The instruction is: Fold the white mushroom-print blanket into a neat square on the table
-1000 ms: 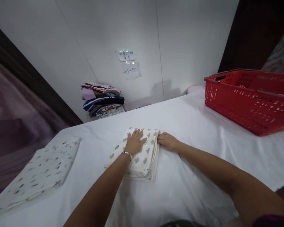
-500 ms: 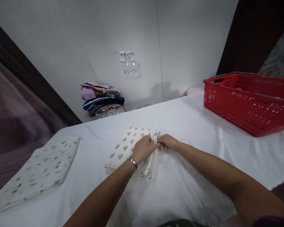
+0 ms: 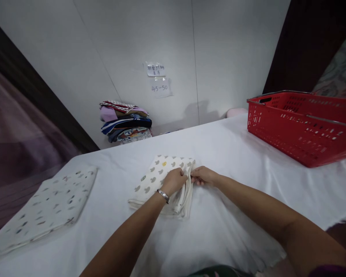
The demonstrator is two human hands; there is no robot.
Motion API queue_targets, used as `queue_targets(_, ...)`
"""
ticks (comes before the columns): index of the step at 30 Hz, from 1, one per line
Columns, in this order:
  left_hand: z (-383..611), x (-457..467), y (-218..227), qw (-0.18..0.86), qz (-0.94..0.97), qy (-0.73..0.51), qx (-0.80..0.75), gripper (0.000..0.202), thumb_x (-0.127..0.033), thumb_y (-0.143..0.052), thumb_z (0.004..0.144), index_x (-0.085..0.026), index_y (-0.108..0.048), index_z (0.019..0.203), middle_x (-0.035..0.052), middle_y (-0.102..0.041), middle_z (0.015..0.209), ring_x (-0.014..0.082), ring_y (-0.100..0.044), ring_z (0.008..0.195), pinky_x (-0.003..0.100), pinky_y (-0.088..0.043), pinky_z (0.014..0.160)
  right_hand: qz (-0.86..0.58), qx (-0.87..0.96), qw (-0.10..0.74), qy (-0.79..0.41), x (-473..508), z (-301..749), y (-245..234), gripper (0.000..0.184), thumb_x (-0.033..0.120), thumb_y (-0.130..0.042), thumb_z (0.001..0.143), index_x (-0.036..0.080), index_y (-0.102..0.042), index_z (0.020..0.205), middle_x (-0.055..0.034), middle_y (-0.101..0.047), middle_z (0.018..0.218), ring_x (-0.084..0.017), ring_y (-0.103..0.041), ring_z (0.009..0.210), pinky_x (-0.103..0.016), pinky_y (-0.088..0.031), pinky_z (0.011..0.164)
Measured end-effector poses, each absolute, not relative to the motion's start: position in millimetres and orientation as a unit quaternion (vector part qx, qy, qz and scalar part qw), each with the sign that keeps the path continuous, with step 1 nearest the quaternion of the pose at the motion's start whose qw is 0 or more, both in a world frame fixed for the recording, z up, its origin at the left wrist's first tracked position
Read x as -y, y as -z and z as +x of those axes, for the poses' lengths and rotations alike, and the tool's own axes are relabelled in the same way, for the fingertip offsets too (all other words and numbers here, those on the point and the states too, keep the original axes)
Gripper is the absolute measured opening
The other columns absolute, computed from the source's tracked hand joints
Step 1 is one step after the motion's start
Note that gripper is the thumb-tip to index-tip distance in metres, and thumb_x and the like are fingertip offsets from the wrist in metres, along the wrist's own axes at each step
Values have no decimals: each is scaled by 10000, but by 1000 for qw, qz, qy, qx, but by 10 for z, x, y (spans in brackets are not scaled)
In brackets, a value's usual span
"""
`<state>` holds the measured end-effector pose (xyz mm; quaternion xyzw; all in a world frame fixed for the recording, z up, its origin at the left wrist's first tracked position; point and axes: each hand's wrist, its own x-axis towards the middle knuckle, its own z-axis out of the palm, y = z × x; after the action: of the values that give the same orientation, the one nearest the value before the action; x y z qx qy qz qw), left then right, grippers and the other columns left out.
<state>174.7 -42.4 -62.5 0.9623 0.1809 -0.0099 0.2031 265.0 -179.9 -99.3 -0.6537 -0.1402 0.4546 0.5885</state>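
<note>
A folded white cloth [image 3: 154, 175] with grey mushroom-like prints and a yellow one lies in front of me on the white-covered table [image 3: 219, 144]. Its layered edges face right. My left hand [image 3: 174, 181], with a silver bracelet at the wrist, rests on the cloth's right part, thumb and fingers closed on the layers near that edge. From the right, my right hand [image 3: 203, 176] pinches the same edge, its fingertips close to my left thumb. Exactly which layers each hand grips is hidden.
Left of me lies another folded white cloth [image 3: 54, 204] with small dark prints. A red plastic basket [image 3: 300, 134] stands at the back right. Behind the table is a stack of folded fabrics [image 3: 126, 122] against the wall, below handwritten paper labels [image 3: 160, 88].
My left thumb has drawn back slightly from the right fingertips along the cloth's edge. The cloth itself stays in about the same place.
</note>
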Motion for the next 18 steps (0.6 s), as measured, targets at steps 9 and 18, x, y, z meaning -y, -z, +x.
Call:
queue_targets(9,1687,536,565,178,969,24,-172,338,-511,-602,646,-218,-551,805,25,-640,767,197,-577,710,260,-344,558,-656,175,591,-436,1762,2665,1209,147,151,-520,776,151,-538,630,37,-604,490,-47,-473,324,-140,-261,261)
queue_targets(18,1758,387,603,217,960,38,-172,65,-251,-518,683,-193,-537,706,17,-624,724,155,-553,675,234,-336,548,-655,175,582,-449,1755,2654,1125,157,189,-534,788,136,-577,647,24,-629,533,-42,-467,329,-143,-260,259)
